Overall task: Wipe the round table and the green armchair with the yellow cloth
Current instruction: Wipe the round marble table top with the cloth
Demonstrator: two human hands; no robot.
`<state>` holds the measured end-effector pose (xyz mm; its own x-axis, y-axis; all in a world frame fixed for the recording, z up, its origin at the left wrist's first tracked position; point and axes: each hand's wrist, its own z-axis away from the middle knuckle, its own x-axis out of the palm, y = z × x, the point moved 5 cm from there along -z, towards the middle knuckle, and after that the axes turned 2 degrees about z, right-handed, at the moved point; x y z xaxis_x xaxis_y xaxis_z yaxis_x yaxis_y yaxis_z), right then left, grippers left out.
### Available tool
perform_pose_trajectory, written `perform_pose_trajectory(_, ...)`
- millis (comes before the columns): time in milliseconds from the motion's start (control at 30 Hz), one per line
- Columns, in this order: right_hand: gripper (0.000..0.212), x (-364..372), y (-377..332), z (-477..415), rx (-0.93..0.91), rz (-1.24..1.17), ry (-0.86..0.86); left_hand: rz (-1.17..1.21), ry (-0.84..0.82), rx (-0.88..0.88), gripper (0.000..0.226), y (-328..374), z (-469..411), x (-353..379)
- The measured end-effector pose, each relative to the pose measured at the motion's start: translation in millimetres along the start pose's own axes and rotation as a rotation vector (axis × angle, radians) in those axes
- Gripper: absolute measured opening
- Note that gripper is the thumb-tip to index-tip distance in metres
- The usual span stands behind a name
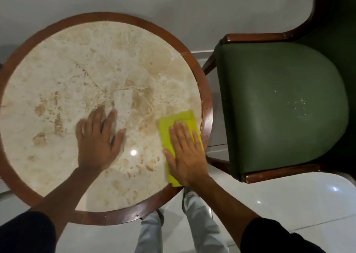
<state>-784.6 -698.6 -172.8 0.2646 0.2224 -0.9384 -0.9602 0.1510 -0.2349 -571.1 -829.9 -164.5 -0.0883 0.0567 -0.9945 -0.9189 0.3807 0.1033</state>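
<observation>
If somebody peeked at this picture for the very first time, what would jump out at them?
Probably the bright yellow cloth, pressed flat under the right hand near the right edge of the round table. Next comes the table's big creamy marble top ringed in dark wood, where the left hand rests with fingers spread. To the right stands the green armchair, with pale specks on its seat.

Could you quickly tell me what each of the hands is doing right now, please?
Left hand: open, flat on the table, holding nothing.
Right hand: open, palm pressing the cloth against the table.
</observation>
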Motion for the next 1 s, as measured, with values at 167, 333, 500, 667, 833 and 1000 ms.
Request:
perform_pose_trajectory(167,0.074,-22.1,55.6,-45.7,0.285,-0.064,0.042,0.045,-0.046,-0.274,0.071,-54.0,-8.5,-0.1)
perform_pose_trajectory(333,0.076,-63.4,79.9,-168.8,0.354,-0.049,0.1,0.092,-0.066,-0.318,0.073,-60.9,-10.3,4.7)
perform_pose_trajectory(500,0.072,-61.4,10.6,-222.2,0.211,0.019,0.054,0.088,-0.081,-0.324,0.072,-63.9,-9.2,5.5)
perform_pose_trajectory(667,0.071,-25.6,-54.9,-137.6,-0.133,0.093,-0.01,0.057,-0.057,-0.307,0.072,-64.8,-8.1,3.8)
perform_pose_trajectory(833,0.071,-29.1,8.9,-103.4,0.025,0.029,-0.012,0.059,-0.078,-0.325,0.072,-66.0,-8.5,4.7)
perform_pose_trajectory(1000,0.071,-52.1,28.1,-164.9,0.189,0.028,0.055,0.078,-0.059,-0.321,0.072,-63.9,-8.5,2.9)
